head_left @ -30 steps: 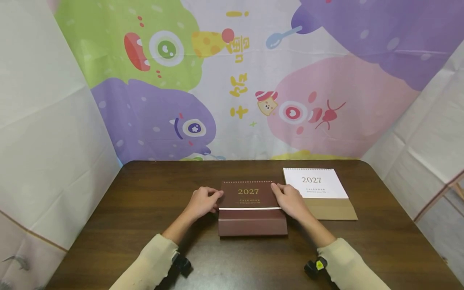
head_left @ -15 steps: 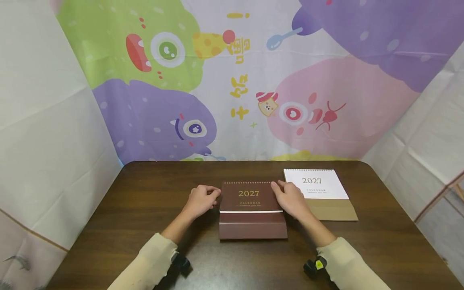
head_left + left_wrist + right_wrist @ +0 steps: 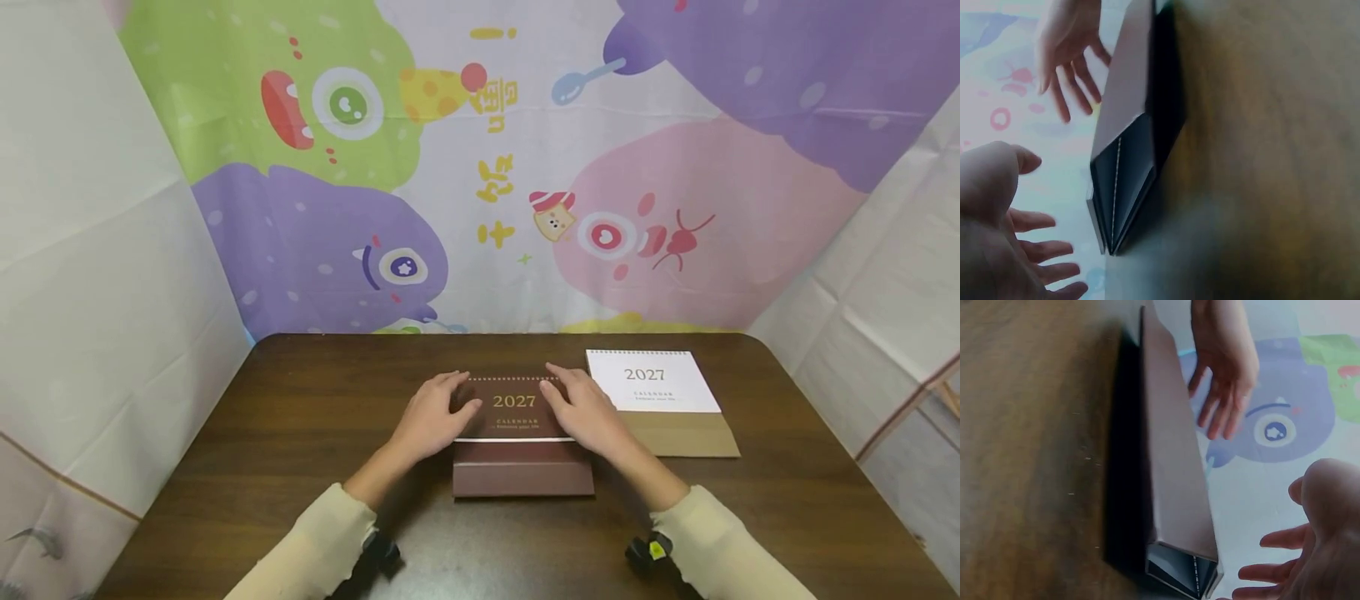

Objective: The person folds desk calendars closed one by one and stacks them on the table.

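A dark brown 2027 desk calendar (image 3: 514,402) stands on the table, tilted back like a tent, with a spiral binding along its top. My left hand (image 3: 438,417) hovers at its upper left edge, fingers stretched out. Over the upper right corner, my right hand (image 3: 588,412) mirrors it with thumb and fingers spread. In the left wrist view, the left hand (image 3: 997,212) looks apart from the calendar (image 3: 1124,94), whose hollow triangular side shows. The right wrist view also has a gap between the right hand (image 3: 1335,525) and the calendar (image 3: 1175,437).
A second 2027 calendar (image 3: 652,382), white with a tan base, stands behind and to the right, close to the right forearm. The dark wooden table (image 3: 315,417) ends at a cartoon-printed curtain (image 3: 495,292). Pale cloth sheets hang at both sides.
Both hands have left the brown calendar's side edges, spread their fingers and moved inward over its top corners. The brown calendar has shifted slightly towards me. The white calendar stays in place.
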`<state>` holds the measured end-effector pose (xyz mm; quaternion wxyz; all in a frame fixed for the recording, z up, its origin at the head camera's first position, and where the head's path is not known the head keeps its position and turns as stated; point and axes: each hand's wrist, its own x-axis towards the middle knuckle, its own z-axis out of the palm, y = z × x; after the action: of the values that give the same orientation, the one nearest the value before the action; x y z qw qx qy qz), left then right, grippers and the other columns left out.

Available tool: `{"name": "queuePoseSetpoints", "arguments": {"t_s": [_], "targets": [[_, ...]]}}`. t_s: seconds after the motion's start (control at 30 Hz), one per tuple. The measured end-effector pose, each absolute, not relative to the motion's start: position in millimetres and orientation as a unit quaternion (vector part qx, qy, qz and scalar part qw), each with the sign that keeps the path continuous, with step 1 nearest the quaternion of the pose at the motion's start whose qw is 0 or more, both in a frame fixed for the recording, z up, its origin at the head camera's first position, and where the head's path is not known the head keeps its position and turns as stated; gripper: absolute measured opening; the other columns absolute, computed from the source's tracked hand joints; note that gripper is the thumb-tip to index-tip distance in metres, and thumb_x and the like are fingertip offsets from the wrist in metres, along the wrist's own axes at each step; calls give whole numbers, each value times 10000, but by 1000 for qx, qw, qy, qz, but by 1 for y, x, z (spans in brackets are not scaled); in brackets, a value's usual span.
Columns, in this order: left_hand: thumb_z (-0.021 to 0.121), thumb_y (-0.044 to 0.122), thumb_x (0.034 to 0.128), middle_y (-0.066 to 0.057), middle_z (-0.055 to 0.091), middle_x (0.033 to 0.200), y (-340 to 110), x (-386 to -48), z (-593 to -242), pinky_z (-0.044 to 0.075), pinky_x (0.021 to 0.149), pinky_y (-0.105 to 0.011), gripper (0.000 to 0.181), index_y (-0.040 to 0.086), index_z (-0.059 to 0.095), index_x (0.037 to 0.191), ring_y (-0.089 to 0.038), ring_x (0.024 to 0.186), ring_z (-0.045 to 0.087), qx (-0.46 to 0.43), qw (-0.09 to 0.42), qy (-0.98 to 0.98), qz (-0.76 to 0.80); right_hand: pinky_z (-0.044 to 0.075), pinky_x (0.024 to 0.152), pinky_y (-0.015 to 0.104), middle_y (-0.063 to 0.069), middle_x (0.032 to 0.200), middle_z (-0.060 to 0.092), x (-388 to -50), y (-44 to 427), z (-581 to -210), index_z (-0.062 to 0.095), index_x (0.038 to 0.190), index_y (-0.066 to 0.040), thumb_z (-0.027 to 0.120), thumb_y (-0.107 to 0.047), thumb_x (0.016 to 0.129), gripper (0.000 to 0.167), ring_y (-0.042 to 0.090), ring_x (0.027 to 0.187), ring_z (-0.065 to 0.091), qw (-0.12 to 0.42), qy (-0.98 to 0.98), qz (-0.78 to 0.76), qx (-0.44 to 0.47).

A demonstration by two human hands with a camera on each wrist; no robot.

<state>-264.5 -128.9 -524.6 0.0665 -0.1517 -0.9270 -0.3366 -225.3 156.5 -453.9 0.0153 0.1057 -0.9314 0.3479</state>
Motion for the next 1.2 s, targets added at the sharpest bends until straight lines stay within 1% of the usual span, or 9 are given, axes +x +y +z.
{"name": "queuePoseSetpoints", "arguments": {"t_s": [0.1, 0.2, 0.3, 0.47, 0.6, 0.77, 0.83, 1.0, 1.2], "targets": [[661, 633, 1047, -207, 502, 1759, -121, -248, -510, 425, 1241, -782, 838, 107, 521, 1684, -483, 1641, 459, -157, 47, -933, -321, 348, 1306, 776, 336, 1718, 485, -219, 152, -457, 499, 1691, -58, 458, -486, 1190, 660, 590, 1606, 441, 15, -933, 335, 127], [665, 604, 1051, -254, 411, 1803, -111, -230, -486, 387, 1239, -831, 882, 64, 455, 1715, -511, 1693, 366, -164, 23, -938, -303, 273, 1319, 824, 353, 1765, 400, -217, 150, -462, 448, 1724, -74, 461, -527, 1182, 706, 628, 1657, 330, 8, -938, 315, 142], [636, 599, 1076, -272, 312, 1843, -104, -216, -469, 331, 1292, -825, 906, 54, 379, 1752, -509, 1737, 268, -170, -19, -949, -266, 227, 1321, 853, 324, 1817, 319, -216, 149, -463, 383, 1762, -106, 482, -534, 1178, 730, 614, 1704, 232, -22, -946, 286, 149], [586, 685, 1081, -249, 166, 1890, -97, -208, -467, 269, 1337, -814, 983, 98, 264, 1800, -492, 1774, 140, -179, -79, -958, -208, 229, 1309, 871, 262, 1869, 237, -215, 147, -468, 330, 1792, -184, 457, -579, 1178, 741, 590, 1734, 161, -57, -955, 245, 157], [571, 723, 1072, -252, 107, 1898, -97, -207, -470, 259, 1330, -830, 1011, 112, 243, 1808, -504, 1777, 93, -195, -100, -956, -194, 235, 1283, 900, 220, 1891, 203, -214, 147, -473, 318, 1798, -238, 467, -645, 1152, 778, 607, 1735, 124, -77, -955, 231, 167], [530, 747, 1080, -256, 27, 1903, -97, -206, -475, 230, 1342, -830, 1015, 124, 211, 1816, -501, 1782, 17, -208, -123, -953, -183, 213, 1271, 923, 168, 1916, 131, -214, 150, -480, 264, 1810, -306, 458, -781, 1095, 880, 592, 1749, 55, -102, -954, 220, 178], [525, 742, 1084, -256, 1, 1903, -98, -206, -477, 212, 1344, -835, 1014, 124, 197, 1818, -499, 1782, -15, -212, -131, -952, -179, 219, 1267, 924, 161, 1918, 122, -213, 150, -479, 264, 1809, -319, 455, -794, 1089, 884, 583, 1753, 50, -109, -954, 211, 183], [515, 752, 1082, -267, -13, 1899, -97, -206, -479, 189, 1341, -849, 1028, 103, 199, 1814, -499, 1780, -46, -222, -140, -950, -171, 223, 1289, 900, 147, 1923, 96, -210, 149, -476, 264, 1806, -345, 494, -737, 1104, 836, 554, 1766, 20, -128, -957, 184, 183], [482, 791, 1074, -246, -64, 1901, -97, -206, -484, 129, 1343, -864, 1057, 106, 175, 1818, -481, 1777, -101, -222, -154, -947, -174, 167, 1296, 910, 146, 1927, 31, -215, 152, -488, 219, 1811, -380, 413, -866, 1057, 918, 552, 1765, -50, -144, -956, 167, 193]]}}
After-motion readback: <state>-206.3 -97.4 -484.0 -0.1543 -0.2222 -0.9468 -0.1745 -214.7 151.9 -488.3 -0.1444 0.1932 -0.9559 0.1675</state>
